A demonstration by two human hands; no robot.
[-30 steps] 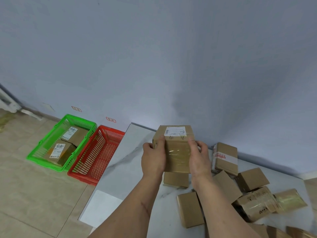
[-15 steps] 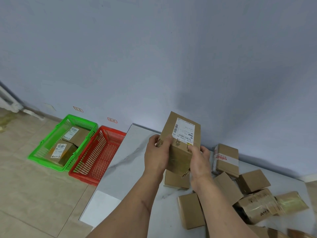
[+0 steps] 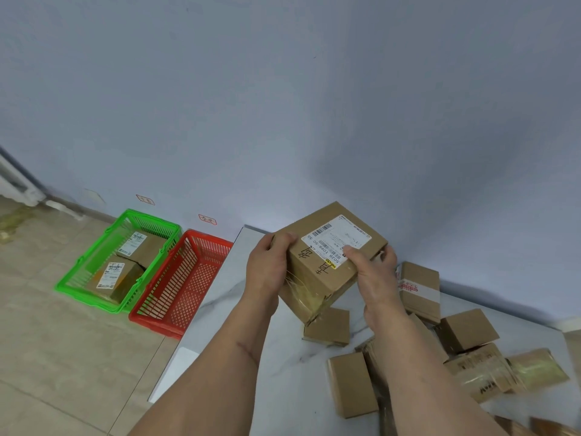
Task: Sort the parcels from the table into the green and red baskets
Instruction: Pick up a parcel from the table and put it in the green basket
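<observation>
Tilting since a second earlier, parcel [image 3: 327,262] sat gripped by left hand [image 3: 267,269] and right hand [image 3: 371,272] above the counter [image 3: 220,309], label now readable; baskets lay leftward.

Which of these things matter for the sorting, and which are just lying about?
Part of the job:
- held parcel, gripped by left hand and right hand
- green basket, two parcels inside
- red basket
- loose parcels on the table

Just there:
- two small red-outlined wall tags
- tiled floor
</observation>
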